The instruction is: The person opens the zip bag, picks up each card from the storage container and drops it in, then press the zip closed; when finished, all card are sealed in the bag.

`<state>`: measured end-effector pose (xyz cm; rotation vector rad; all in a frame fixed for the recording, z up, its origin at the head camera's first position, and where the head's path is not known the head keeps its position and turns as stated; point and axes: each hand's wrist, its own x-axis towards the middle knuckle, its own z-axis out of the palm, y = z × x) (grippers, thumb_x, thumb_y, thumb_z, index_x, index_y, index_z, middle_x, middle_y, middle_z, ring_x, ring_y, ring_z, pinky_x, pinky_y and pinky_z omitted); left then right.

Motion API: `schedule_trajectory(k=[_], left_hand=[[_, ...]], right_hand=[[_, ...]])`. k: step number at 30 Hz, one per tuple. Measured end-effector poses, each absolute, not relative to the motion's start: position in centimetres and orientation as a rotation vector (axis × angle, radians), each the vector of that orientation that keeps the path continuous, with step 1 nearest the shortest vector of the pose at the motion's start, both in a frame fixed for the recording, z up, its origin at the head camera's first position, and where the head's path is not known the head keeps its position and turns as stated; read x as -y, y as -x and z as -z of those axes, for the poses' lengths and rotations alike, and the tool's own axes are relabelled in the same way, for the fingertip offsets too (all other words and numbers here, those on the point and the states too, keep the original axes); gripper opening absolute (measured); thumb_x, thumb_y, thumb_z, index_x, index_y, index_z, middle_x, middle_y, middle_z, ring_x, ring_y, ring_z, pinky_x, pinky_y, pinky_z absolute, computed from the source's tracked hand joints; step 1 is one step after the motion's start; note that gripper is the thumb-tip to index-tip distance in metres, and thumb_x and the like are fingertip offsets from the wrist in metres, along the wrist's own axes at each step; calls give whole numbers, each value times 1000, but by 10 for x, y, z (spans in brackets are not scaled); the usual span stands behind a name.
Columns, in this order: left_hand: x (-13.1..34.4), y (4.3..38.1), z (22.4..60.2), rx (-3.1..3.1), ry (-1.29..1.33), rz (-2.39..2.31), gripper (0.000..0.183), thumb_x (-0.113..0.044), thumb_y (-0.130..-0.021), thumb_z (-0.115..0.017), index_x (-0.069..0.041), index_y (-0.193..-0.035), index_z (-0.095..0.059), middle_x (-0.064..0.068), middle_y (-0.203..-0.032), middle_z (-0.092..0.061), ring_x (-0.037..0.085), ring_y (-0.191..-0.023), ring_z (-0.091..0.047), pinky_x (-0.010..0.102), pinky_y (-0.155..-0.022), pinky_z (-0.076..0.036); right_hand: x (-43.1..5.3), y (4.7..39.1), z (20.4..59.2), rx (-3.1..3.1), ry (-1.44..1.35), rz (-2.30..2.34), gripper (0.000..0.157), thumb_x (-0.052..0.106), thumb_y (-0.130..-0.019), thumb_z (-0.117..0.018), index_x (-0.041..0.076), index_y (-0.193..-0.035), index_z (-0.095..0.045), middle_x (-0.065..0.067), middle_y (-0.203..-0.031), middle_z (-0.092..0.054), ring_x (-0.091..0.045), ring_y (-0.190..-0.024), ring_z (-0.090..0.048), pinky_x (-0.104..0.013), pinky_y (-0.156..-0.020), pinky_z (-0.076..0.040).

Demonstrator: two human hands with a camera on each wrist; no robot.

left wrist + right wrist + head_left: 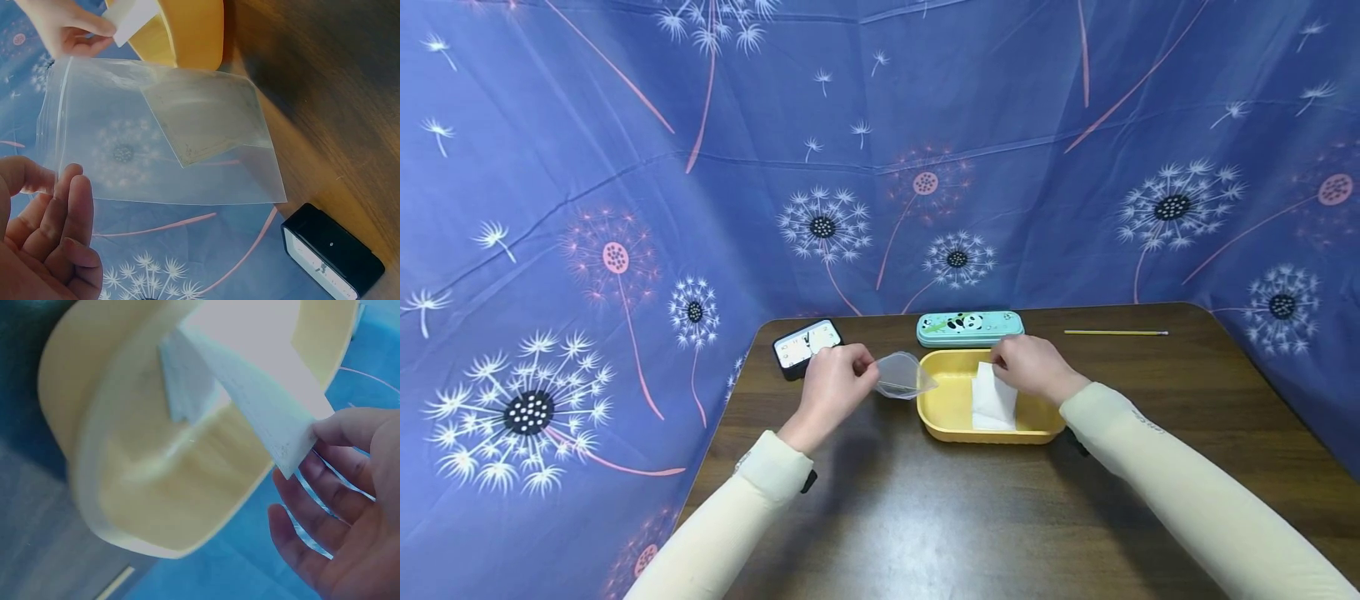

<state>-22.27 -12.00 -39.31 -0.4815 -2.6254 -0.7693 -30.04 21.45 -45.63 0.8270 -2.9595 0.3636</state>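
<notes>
Head view: left hand pinching clear zip bag off surface, at 9 o'clock of yellow tray. Right hand pinching white sheet, lower end still in tray. Sheet not bagged yet, so roughly midway I'd guess.

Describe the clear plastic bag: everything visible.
The clear plastic bag is a thin, see-through zip bag with a press-seal strip along one edge. It looks soft and slightly creased. A squarish, cloudy flat piece shows at its middle; whether inside or behind, I cannot tell. The left hand pinches it and holds it in the air above the table, left of the yellow tray, with one corner reaching the tray's rim. Nothing else touches it.
</notes>
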Motion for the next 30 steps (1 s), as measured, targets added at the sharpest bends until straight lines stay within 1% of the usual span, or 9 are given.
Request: schedule_trajectory(k=[5, 11, 17, 24, 27, 30], left_hand=[[120, 222, 393, 2628, 481, 763, 14, -9, -89, -70, -16, -78, -76, -10, -65, -64, 6, -54, -54, 30, -55, -46], [119, 223, 393, 2626, 483, 760, 13, -10, -89, -70, -16, -79, -76, -10, -66, -65, 7, -55, -55, 30, -56, -47], [118, 224, 394, 2625, 484, 767, 13, -10, -88, -70, -15, -79, -76, -10, -66, -65, 6, -55, -55, 30, -55, -47], [118, 224, 394, 2621, 493, 759, 13, -9, -88, -70, -15, -78, -76, -10, -65, -64, 6, -54, -54, 31, -56, -46], [118, 224, 393, 2620, 492, 757, 12, -10, -87, -70, -15, -78, -76, -10, -65, -64, 7, -54, -54, 31, -55, -46], [117, 224, 393, 2619, 490, 754, 13, -9, -87, -71, -16, -78, -76, -10, -65, -64, 7, -54, -54, 30, -55, -46]], right_hand=[[-210, 296, 443, 2974, -865, -376, 16, 9, -91, -69, 14, -76, -70, 4, -67, -58, -14, -59, -47, -34, -55, -40], [-208, 286, 430, 2899, -886, -386, 10, 10, -91, -71, 12, -82, -74, 4, -75, -64, -13, -63, -52, -34, -57, -46], [-210, 271, 413, 2742, -890, -425, 9, 11, -93, -70, 15, -86, -73, 6, -78, -62, -11, -65, -52, -34, -58, -46], [-204, 255, 381, 2467, -976, -488, 6, 12, -91, -71, 17, -89, -72, 7, -80, -61, -10, -68, -54, -34, -59, -47], [-197, 247, 368, 2334, -1018, -529, 4, 13, -91, -69, 16, -91, -71, 6, -82, -62, -11, -70, -57, -34, -60, -48], [-189, 239, 355, 2227, -1064, -571, 5, 11, -90, -66, 15, -91, -70, 5, -81, -62, -11, -70, -56, -34, -59, -47]])
